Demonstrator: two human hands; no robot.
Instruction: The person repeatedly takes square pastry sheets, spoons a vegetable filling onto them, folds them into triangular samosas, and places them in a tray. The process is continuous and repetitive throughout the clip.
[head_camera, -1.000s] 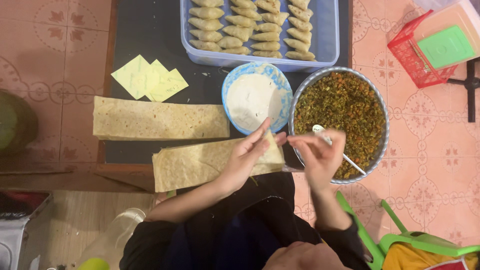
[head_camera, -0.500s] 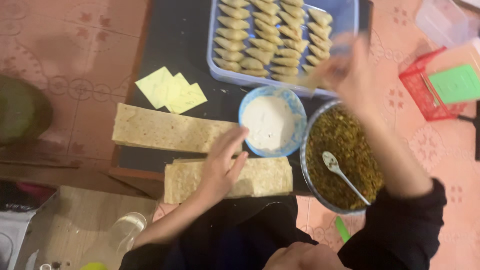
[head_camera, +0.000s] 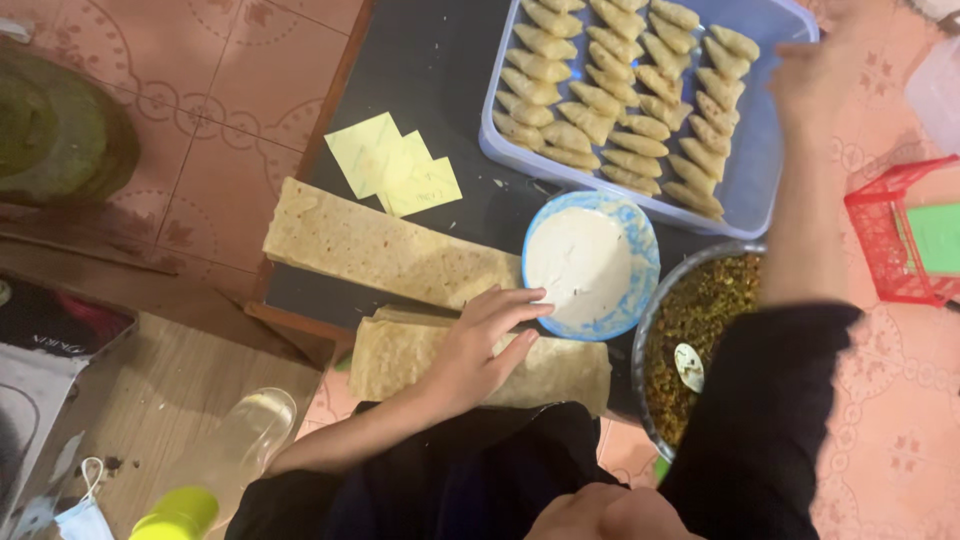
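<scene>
While the dark rectangular table (head_camera: 440, 70) fills the middle of the frame, a pale blue plastic tray (head_camera: 770, 120) is seen on it at the upper right, packed with rows of folded, tan pastry parcels (head_camera: 610, 90). Below the tray, at the right, a round metal bowl of brownish-green chopped filling (head_camera: 700, 320) is placed, and a spoon (head_camera: 688, 365) is seen lying in it. Two long, speckled beige pastry sheets are laid across the lower middle: the upper sheet (head_camera: 380, 245) slants across the table, and the lower sheet (head_camera: 400, 360) is pressed under the left hand (head_camera: 480, 345), whose fingers (head_camera: 515, 305) are spread flat, the tips touching the rim of a round blue-patterned bowl of white paste (head_camera: 590, 265). The right hand (head_camera: 825, 75) is raised at the upper right over the far end of the tray; it is blurred, and whether its fingers hold anything cannot be told. Small pale yellow paper squares (head_camera: 395, 165) are seen left of the tray.
</scene>
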